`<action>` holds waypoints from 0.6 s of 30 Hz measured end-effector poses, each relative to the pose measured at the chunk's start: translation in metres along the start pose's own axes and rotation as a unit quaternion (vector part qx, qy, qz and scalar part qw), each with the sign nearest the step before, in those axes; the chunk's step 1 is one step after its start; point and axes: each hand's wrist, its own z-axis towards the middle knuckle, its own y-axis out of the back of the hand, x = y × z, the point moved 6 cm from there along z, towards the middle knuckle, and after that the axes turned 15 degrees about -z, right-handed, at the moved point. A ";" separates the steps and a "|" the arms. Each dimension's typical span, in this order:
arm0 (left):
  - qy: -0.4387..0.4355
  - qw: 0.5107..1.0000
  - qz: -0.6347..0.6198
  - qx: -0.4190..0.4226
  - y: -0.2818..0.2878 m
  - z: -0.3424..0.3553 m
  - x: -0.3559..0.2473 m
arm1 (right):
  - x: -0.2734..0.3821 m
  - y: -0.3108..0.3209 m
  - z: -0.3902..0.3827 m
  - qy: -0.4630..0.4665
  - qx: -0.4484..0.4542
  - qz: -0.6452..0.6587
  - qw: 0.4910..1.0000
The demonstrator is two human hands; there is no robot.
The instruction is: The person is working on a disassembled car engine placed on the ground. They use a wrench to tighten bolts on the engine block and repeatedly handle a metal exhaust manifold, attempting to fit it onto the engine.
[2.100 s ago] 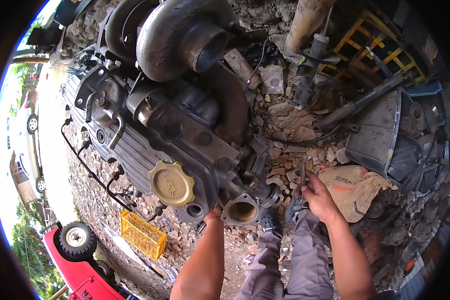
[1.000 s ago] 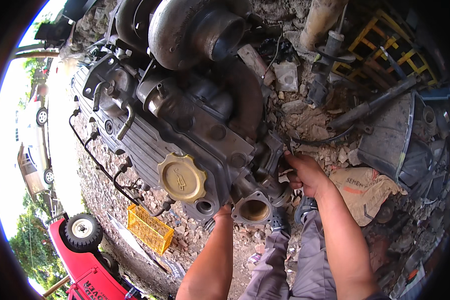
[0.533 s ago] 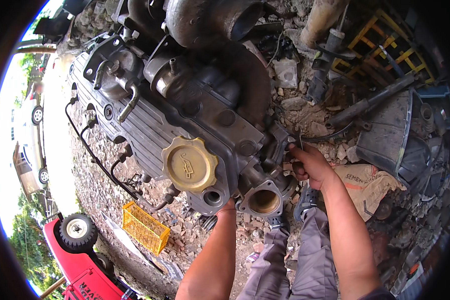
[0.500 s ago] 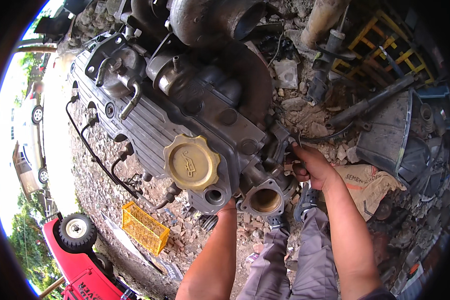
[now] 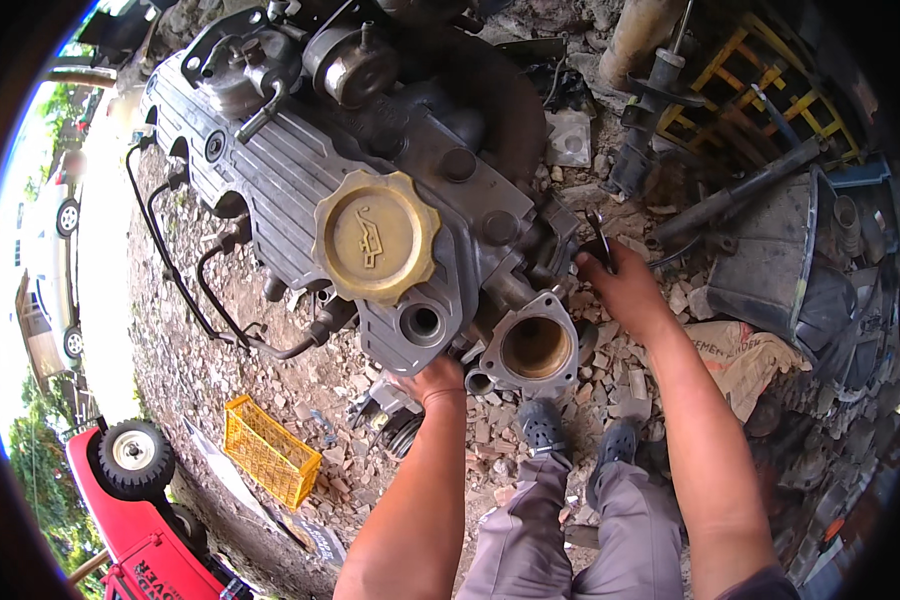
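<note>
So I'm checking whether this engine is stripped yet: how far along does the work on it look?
Early, it seems. Already bare: the round open flange port near the shoes. In hand: the left hand braces under the grey ribbed engine's lower edge, while the right hand works a thin dark tool at its side. Left: the brass-coloured filler cap and black hoses remain fitted.

a crumpled tan paper sack (image 5: 745, 355) with red print lies on the rubble right of the right forearm. a red vehicle panel (image 5: 155, 570) at lower left bears dark lettering.
</note>
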 end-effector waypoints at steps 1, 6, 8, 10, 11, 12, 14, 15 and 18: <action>0.004 1.000 -0.023 -0.010 0.002 0.002 0.002 | 0.002 0.001 -0.003 -0.081 0.054 0.047 0.994; 0.025 0.981 -0.183 -0.062 0.022 0.010 -0.015 | 0.013 0.007 -0.001 -0.019 0.074 0.055 0.996; 0.063 0.954 -0.280 -0.085 0.014 0.015 -0.002 | 0.005 0.004 0.003 0.031 0.054 0.043 0.997; 0.125 0.906 -0.390 -0.107 0.010 0.021 0.006 | 0.013 0.007 0.006 0.089 0.024 0.001 0.996; 0.168 0.871 -0.446 -0.117 0.011 0.023 0.007 | 0.020 0.008 0.005 0.118 0.005 -0.031 0.993; 0.162 0.891 -0.400 -0.141 0.024 0.022 -0.007 | 0.020 0.010 0.002 0.142 -0.017 -0.064 0.988; 0.176 0.880 -0.420 -0.137 0.030 0.024 -0.009 | 0.023 0.011 -0.001 0.226 -0.091 -0.185 0.952; 0.176 0.865 -0.449 -0.135 0.027 0.027 -0.002 | 0.027 0.009 -0.003 0.269 -0.128 -0.243 0.923; 0.179 0.896 -0.388 -0.122 0.036 0.024 -0.010 | 0.014 0.002 0.004 0.249 -0.074 -0.104 0.960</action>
